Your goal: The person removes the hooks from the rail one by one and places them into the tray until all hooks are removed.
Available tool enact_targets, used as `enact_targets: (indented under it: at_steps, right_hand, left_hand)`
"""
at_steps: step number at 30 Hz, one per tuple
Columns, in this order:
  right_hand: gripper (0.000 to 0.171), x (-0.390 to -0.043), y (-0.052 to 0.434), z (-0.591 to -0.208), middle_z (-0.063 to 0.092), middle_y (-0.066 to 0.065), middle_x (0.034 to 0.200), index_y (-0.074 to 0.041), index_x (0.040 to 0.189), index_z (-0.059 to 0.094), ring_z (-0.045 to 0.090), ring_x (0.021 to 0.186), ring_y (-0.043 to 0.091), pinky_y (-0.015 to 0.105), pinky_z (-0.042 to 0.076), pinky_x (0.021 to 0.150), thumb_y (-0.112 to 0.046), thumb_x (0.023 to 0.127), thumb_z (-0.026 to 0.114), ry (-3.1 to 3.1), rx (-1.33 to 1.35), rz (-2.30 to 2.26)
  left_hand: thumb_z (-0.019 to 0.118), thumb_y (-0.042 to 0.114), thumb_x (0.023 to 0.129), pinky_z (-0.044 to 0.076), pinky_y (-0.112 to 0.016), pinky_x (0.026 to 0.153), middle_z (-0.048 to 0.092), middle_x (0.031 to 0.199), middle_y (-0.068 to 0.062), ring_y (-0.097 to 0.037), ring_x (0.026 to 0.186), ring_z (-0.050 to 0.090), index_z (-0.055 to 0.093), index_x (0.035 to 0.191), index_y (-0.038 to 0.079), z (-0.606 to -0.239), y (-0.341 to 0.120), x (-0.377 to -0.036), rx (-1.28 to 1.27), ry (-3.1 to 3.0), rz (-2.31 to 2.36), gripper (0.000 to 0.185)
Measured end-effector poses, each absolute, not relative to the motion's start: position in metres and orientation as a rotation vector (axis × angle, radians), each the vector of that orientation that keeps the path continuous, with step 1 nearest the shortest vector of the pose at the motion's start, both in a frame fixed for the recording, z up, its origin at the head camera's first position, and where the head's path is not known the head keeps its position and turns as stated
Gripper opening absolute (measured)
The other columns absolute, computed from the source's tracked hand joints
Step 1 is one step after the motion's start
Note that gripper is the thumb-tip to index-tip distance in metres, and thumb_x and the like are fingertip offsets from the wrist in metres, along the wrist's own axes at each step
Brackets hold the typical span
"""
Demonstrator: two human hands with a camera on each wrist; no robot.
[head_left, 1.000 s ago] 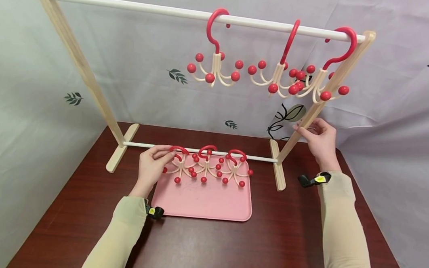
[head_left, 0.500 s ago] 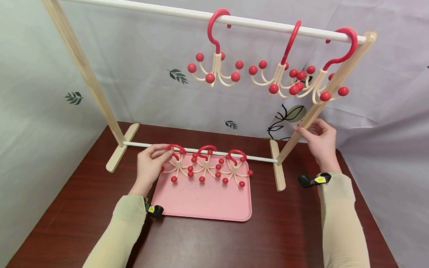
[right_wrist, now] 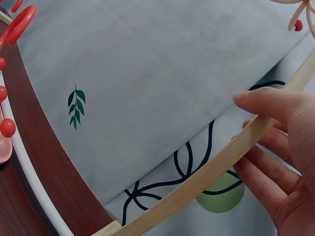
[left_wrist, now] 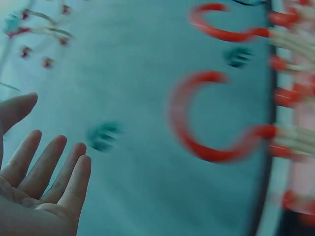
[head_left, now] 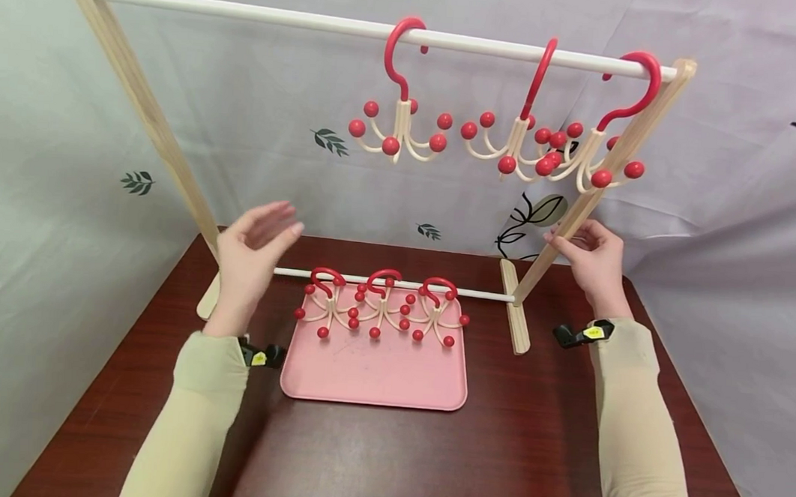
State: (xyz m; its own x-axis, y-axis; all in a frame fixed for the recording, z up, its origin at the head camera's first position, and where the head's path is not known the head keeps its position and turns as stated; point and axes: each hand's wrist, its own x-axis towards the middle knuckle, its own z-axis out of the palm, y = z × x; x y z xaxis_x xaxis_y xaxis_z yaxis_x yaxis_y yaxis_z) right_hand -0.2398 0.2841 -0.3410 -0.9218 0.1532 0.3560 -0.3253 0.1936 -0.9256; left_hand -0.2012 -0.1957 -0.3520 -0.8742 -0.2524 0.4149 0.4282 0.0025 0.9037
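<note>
On the pink tray (head_left: 391, 387), three hooks (head_left: 381, 308)

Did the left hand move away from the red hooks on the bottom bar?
Yes. The left hand let go of the leftmost hook and rose up and to the left, now open above the lower rod.

The head camera looks forward and down from high up. It takes in the whole pale wooden rack (head_left: 382, 30), the dark red-brown table (head_left: 428, 453) and both arms. The left wrist camera sits very near the left hand (left_wrist: 34, 191) and looks past the flat fingers at blurry red plastic hooks (left_wrist: 206, 123), also seen from the head. The right wrist camera sits close to the right hand (right_wrist: 280, 162) on the rack's slanted wooden leg (right_wrist: 206, 172), which the head view shares.
</note>
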Motion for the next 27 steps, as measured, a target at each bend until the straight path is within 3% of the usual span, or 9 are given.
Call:
enact_targets:
  at_steps: [5, 12, 17, 27]
  right_hand:
    - [0.02, -0.248, 0.291, -0.35, 0.076, 0.005, 0.097, -0.004, 0.105, 0.074, 0.072, 0.087, 0.011, 0.019, 0.055, 0.081, 0.001, 0.086, 0.079, -2.103, 0.153, 1.791]
    - [0.023, -0.254, 0.296, -0.355, 0.076, 0.002, 0.095, -0.001, 0.108, 0.072, 0.072, 0.087, 0.01, 0.018, 0.055, 0.081, -0.001, 0.086, 0.08, -2.116, 0.146, 1.759]
    - [0.021, -0.249, 0.293, -0.351, 0.076, 0.005, 0.096, -0.001, 0.106, 0.073, 0.072, 0.085, 0.009, 0.018, 0.056, 0.08, 0.0, 0.086, 0.08, -2.13, 0.142, 1.744]
    - [0.024, -0.256, 0.298, -0.359, 0.076, 0.002, 0.098, 0.0, 0.11, 0.072, 0.072, 0.088, 0.009, 0.018, 0.055, 0.082, -0.004, 0.088, 0.08, -2.149, 0.136, 1.707]
  left_hand:
    - [0.085, 0.006, 0.084, 0.054, -0.033, 0.096, 0.072, 0.117, -0.015, -0.023, 0.108, 0.07, 0.074, 0.12, 0.004, -0.283, -0.178, -0.205, -0.33, -1.72, -1.915, 0.038]
    - [0.081, 0.012, 0.088, 0.052, -0.032, 0.099, 0.071, 0.122, -0.009, -0.02, 0.112, 0.068, 0.072, 0.123, 0.007, -0.199, -0.133, -0.199, -0.448, -1.88, -1.71, 0.036]
    - [0.081, 0.019, 0.089, 0.054, -0.029, 0.094, 0.071, 0.124, -0.004, -0.017, 0.111, 0.068, 0.07, 0.127, 0.01, -0.175, -0.112, -0.219, -0.433, -2.014, -1.678, 0.04]
    - [0.085, 0.025, 0.086, 0.052, -0.028, 0.074, 0.076, 0.104, 0.001, -0.012, 0.095, 0.07, 0.077, 0.117, 0.019, -0.162, -0.097, -0.261, -0.304, -2.125, -1.655, 0.033]
